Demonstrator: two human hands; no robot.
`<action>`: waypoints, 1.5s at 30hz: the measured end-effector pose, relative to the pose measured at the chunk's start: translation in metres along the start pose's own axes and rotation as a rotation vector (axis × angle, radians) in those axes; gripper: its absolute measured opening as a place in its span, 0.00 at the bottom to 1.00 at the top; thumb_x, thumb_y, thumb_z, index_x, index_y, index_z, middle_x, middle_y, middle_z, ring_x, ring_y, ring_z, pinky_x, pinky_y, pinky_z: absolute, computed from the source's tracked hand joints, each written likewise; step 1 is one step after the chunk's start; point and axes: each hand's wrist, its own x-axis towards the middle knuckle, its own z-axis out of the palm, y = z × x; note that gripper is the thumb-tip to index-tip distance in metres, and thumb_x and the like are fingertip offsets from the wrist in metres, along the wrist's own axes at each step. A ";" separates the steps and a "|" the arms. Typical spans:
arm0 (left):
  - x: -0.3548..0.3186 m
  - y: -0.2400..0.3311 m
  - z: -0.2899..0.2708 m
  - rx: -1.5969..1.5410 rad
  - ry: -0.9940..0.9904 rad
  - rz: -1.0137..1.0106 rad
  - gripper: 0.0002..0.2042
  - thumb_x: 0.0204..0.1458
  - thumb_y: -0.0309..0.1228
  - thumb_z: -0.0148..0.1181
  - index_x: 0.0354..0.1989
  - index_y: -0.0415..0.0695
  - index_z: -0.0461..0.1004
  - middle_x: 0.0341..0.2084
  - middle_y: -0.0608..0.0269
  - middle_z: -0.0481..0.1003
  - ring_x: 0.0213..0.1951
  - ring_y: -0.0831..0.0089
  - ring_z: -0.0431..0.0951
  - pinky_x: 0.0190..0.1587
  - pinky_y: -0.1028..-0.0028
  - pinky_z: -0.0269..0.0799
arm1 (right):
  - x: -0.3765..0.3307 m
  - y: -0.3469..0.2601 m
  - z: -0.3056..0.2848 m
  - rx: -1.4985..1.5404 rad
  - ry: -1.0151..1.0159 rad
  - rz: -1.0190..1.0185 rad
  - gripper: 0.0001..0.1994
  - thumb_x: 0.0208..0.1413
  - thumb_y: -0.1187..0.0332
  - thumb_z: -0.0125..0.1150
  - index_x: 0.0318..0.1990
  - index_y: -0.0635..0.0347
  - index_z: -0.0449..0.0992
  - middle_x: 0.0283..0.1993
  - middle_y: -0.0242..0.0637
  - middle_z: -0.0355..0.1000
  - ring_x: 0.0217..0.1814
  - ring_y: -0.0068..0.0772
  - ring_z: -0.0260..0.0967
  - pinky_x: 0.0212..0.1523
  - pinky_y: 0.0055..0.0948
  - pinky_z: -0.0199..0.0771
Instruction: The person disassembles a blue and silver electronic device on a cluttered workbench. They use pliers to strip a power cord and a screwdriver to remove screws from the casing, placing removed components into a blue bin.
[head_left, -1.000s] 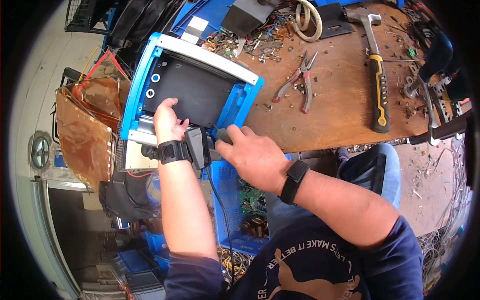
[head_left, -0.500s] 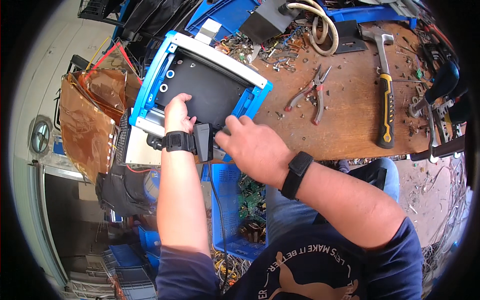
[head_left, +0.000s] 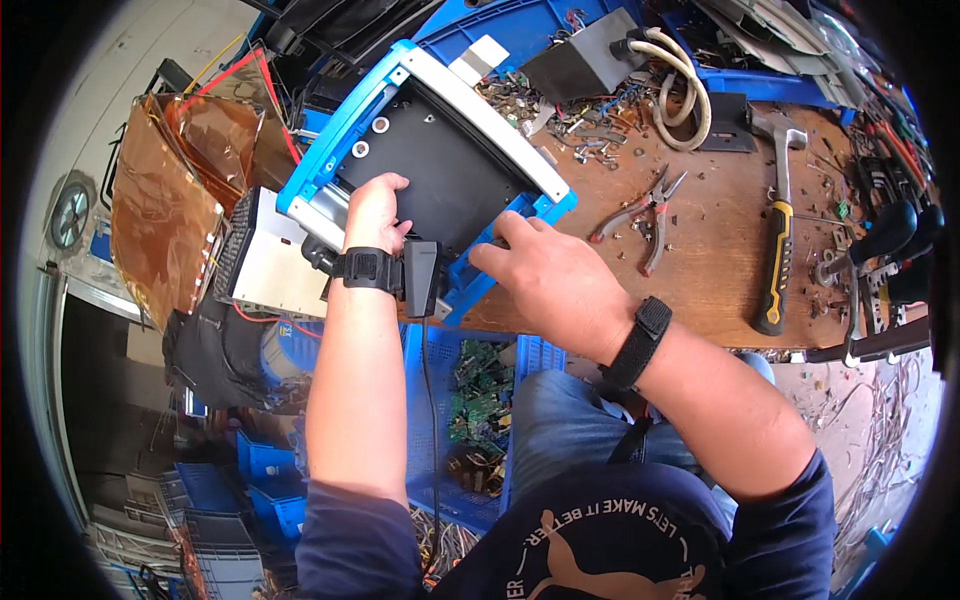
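Note:
A rectangular equipment casing with blue plastic ends (head_left: pixel 328 140) and silver rails stands tilted at the table's left part, open toward me. Inside lies a black panel (head_left: pixel 445 160), with two white rings (head_left: pixel 361 149) near its left end. My left hand (head_left: pixel 374 215) is closed over the near silver rail, thumb inside the casing. A black box-shaped device (head_left: pixel 422 278) is strapped at that wrist, with a cable running down. Against the casing's right blue end, my right hand (head_left: pixel 560 280) has its fingers curled and pressed together; what they pinch, if anything, is hidden.
Red-handled pliers (head_left: pixel 648 218) and a hammer (head_left: pixel 777 230) lie on the wooden table (head_left: pixel 700 285). Small scrap parts (head_left: pixel 590 130) and a dark box with a thick pale cable (head_left: pixel 690 70) lie farther back. A blue basket of circuit boards (head_left: pixel 480 400) sits below the table's edge.
My right hand has moved from the casing's near right corner up along its blue end. The whole view has shifted and turned slightly. My left hand keeps its hold on the rail.

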 end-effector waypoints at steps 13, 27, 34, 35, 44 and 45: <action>-0.007 -0.014 0.008 0.115 0.118 0.242 0.13 0.43 0.31 0.57 0.33 0.32 0.78 0.37 0.41 0.78 0.42 0.52 0.76 0.48 0.62 0.67 | -0.010 0.013 -0.042 -0.111 0.240 0.103 0.15 0.47 0.73 0.63 0.45 0.58 0.73 0.36 0.46 0.66 0.35 0.52 0.70 0.34 0.45 0.73; -0.006 -0.028 0.014 0.124 0.147 0.291 0.12 0.43 0.31 0.61 0.36 0.40 0.76 0.38 0.53 0.76 0.44 0.58 0.74 0.49 0.63 0.67 | -0.011 0.021 -0.007 -0.031 0.298 0.185 0.15 0.46 0.74 0.66 0.43 0.57 0.74 0.38 0.46 0.66 0.34 0.53 0.70 0.35 0.44 0.73; 0.005 -0.036 0.016 0.106 0.166 0.302 0.14 0.41 0.33 0.65 0.38 0.45 0.76 0.37 0.54 0.74 0.44 0.59 0.73 0.48 0.62 0.67 | -0.012 0.024 -0.002 -0.047 0.355 0.175 0.14 0.47 0.74 0.65 0.43 0.58 0.74 0.38 0.48 0.67 0.36 0.54 0.70 0.37 0.44 0.73; 0.001 -0.033 0.017 0.131 0.164 0.301 0.14 0.41 0.32 0.63 0.39 0.42 0.77 0.41 0.51 0.74 0.46 0.57 0.73 0.50 0.62 0.68 | -0.012 0.025 -0.001 -0.048 0.370 0.192 0.14 0.47 0.74 0.65 0.43 0.59 0.74 0.39 0.49 0.67 0.36 0.55 0.70 0.37 0.44 0.73; -0.001 -0.034 0.018 0.176 0.178 0.343 0.10 0.46 0.31 0.60 0.37 0.43 0.75 0.34 0.59 0.74 0.38 0.65 0.74 0.42 0.66 0.69 | -0.010 0.025 0.006 -0.035 0.461 0.339 0.13 0.46 0.71 0.66 0.40 0.65 0.74 0.37 0.47 0.70 0.40 0.50 0.69 0.43 0.40 0.70; 0.000 -0.036 0.016 0.153 0.170 0.380 0.08 0.48 0.30 0.59 0.36 0.43 0.74 0.32 0.61 0.74 0.35 0.67 0.75 0.39 0.68 0.70 | -0.009 0.027 0.007 -0.039 0.470 0.341 0.14 0.46 0.70 0.66 0.40 0.65 0.74 0.37 0.48 0.70 0.40 0.49 0.69 0.43 0.40 0.70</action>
